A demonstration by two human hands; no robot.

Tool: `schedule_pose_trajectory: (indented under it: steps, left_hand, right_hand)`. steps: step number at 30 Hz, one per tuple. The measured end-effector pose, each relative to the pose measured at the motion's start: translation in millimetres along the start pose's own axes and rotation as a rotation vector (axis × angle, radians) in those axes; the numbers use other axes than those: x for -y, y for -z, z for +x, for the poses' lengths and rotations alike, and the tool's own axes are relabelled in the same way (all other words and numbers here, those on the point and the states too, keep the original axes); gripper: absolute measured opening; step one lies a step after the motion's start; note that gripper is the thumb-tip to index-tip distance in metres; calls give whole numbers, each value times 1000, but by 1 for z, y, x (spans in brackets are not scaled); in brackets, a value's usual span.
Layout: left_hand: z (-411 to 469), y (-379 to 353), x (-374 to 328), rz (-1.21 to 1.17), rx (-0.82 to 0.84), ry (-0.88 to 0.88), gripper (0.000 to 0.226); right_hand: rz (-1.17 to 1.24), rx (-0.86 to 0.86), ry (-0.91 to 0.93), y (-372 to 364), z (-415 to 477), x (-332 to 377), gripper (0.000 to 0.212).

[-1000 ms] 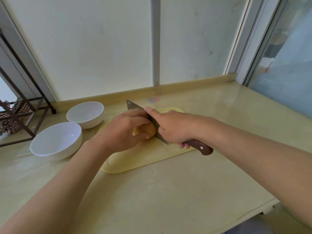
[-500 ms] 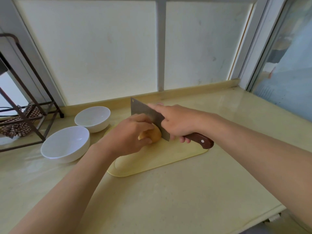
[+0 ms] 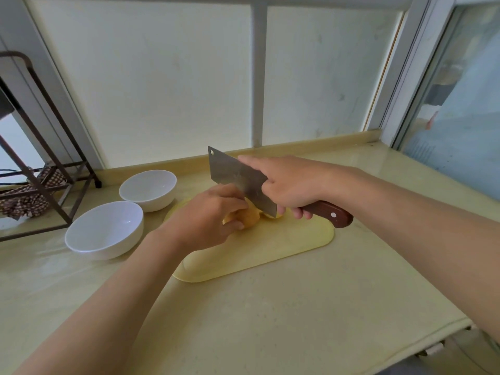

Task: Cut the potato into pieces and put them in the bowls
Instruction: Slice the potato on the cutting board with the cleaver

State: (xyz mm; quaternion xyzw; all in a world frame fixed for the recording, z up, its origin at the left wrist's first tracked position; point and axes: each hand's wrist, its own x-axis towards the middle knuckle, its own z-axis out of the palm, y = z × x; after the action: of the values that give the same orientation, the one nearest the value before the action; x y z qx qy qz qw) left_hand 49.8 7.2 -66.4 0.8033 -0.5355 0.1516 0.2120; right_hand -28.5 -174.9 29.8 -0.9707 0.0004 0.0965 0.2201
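A yellow potato (image 3: 250, 217) lies on the pale yellow cutting board (image 3: 284, 247). My left hand (image 3: 208, 212) curls over it and holds it down, hiding most of it. My right hand (image 3: 289, 185) grips the brown wooden handle of a cleaver (image 3: 238, 177), index finger stretched along the spine. The blade's heel is down in the potato and its tip is raised. A cut piece (image 3: 273, 214) shows just right of the blade. Two white bowls stand left of the board, a near one (image 3: 104, 230) and a far one (image 3: 148, 189), both with nothing in them.
A dark metal rack (image 3: 40, 169) with a checked cloth stands at the far left on the beige counter (image 3: 270, 320). A frosted window backs the counter, and a glass door is at the right. The counter's front edge runs at the lower right.
The cleaver's tip has risen while its heel went down through the potato, and a cut piece now shows right of the blade. My view has shifted, so everything sits lower and further right.
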Motion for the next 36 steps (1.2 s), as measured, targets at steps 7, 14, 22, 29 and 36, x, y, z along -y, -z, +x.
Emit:
schedule_pose_trajectory:
  steps: [7,14,22,29,36]
  left_hand:
    - [0,0,0,18,-5,-8,31]
    - [-1,-1,2,24,-6,-12,28]
    - [-1,-1,4,-10,12,-10,31]
    - [0,-1,3,-4,15,-10,31]
    - [0,-1,3,17,7,-2,32]
  right_hand:
    - [4,-21,18,6,-6,1,84]
    - [0,-29,19,6,-8,3,83]
    - [6,-18,34,5,-10,6,81]
    - [7,-24,34,3,-13,7,80]
    - [-30,-15,32,0,-16,10,77]
